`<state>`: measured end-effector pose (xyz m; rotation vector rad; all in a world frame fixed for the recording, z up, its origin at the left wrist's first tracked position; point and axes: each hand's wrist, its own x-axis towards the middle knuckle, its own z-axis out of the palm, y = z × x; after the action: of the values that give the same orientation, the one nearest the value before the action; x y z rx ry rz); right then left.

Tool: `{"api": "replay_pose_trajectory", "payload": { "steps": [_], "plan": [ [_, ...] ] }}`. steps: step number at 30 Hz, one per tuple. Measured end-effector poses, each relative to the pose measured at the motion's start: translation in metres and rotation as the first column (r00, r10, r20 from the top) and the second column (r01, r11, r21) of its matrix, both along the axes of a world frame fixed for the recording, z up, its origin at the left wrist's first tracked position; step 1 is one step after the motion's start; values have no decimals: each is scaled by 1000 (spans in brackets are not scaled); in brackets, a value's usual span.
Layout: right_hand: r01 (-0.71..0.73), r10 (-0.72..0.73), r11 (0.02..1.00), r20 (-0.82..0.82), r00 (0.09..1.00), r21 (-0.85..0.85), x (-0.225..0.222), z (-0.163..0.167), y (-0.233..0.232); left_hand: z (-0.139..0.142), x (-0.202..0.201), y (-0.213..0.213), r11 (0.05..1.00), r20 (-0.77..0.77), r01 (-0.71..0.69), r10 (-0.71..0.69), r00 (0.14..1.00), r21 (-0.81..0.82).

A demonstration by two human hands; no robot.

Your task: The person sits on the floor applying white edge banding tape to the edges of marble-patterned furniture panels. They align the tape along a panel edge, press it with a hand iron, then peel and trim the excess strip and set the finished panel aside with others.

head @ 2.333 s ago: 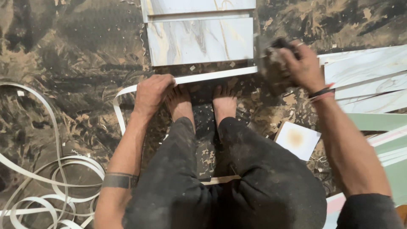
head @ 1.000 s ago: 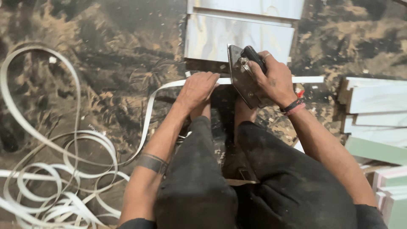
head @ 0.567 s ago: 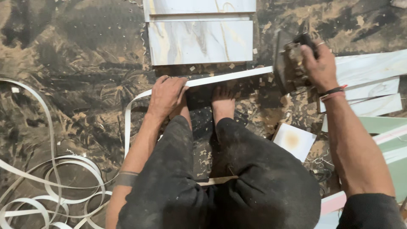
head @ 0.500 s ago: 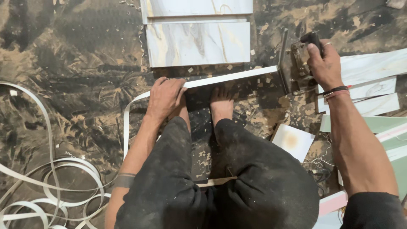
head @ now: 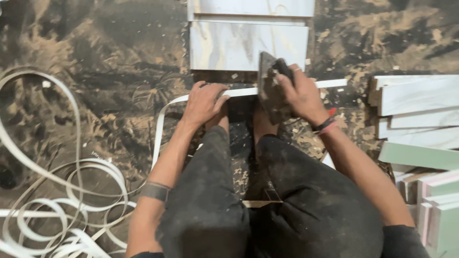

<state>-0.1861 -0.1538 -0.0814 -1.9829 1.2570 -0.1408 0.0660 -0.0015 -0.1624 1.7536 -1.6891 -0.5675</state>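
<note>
At the far left, loose loops of white edge banding (head: pixel 71 200) lie tangled on a dark floor (head: pixel 95 62) strewn with sawdust and shavings. One strand of that tape runs up beside the person's left forearm, bends at a corner and continues rightward along the top edge of a board standing on its edge (head: pixel 330 83) in front of the person's bare feet. The left hand (head: pixel 204 101) presses down flat on that edge near the bend, fingers spread and curled over the tape, pinning it rather than pinching it; a dark band circles the left forearm lower down. Just beyond the hand, flat on the floor, lie two pale marble-patterned panels (head: pixel 239 45), one behind the other. The person crouches with knees in dusty dark trousers (head: pixel 287 205), feet planted against the board. To the right of the left hand, the right hand (head: pixel 299 93) is wrapped tightly around a dark, grimy block-shaped hand tool (head: pixel 270 86), which rests on the same taped edge; the fingers close over its top, and a red and black wristband sits on the wrist. Farther right, a stack of white panels (head: pixel 420 95) lies on the floor, with pale green and pink-edged boards (head: pixel 430 191) below it at the frame's right edge
</note>
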Motion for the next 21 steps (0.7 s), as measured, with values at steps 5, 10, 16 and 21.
{"api": "replay_pose_trajectory", "payload": {
  "steps": [5,10,16,21],
  "plan": [
    [-88,91,995,61,994,-53,57,4,35,11,22,2,968,-245,-77,137,960,239],
    [-96,97,995,77,992,-21,78,5,46,11,30,1,925,-230,-138,229,946,354],
    [-127,129,990,33,991,-68,84,-1,49,-3,18,4,947,-158,-194,239,958,254],
    [-184,192,973,43,980,-140,87,-2,51,-1,22,6,928,-177,-199,263,948,313]
  ]
}}
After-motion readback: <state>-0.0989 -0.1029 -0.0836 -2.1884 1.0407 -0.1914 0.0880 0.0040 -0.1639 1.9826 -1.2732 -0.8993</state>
